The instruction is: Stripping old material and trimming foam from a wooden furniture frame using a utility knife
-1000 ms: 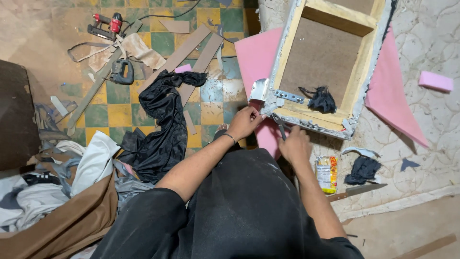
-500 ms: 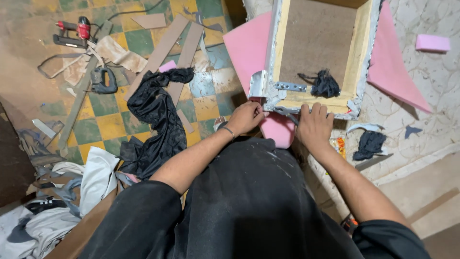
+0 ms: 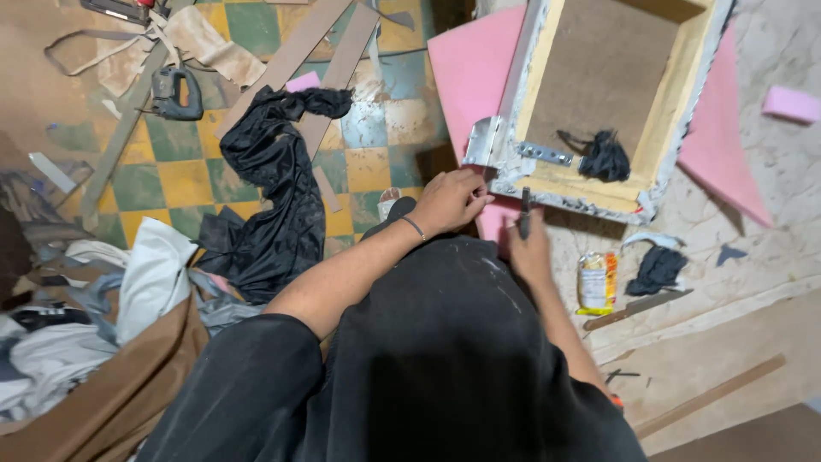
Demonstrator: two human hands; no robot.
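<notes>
An upturned wooden seat frame (image 3: 658, 128), edged with white fabric, lies on a pink foam sheet (image 3: 469, 68). A metal bracket (image 3: 484, 141) sticks out at its near left corner, and a black cloth scrap (image 3: 604, 157) lies inside. My left hand (image 3: 449, 202) is at that corner, fingers pinched together just below the bracket; what it pinches is hidden. My right hand (image 3: 530, 250) is a little back from the frame's near edge and grips a thin dark tool (image 3: 524, 207) pointing up at the edge.
A black cloth (image 3: 274, 201) sprawls on the green and yellow tiled floor, with wood slats (image 3: 291, 56) and a jigsaw (image 3: 175, 90) beyond it. A yellow packet (image 3: 596, 281) and black scrap (image 3: 657, 269) lie right. Piled fabric (image 3: 137, 282) sits left. A pink foam block (image 3: 791, 103) is at the far right.
My right hand has drawn back from the frame's near edge towards my body, and the dark tool now shows upright. My left hand stays at the corner. The view shifted left.
</notes>
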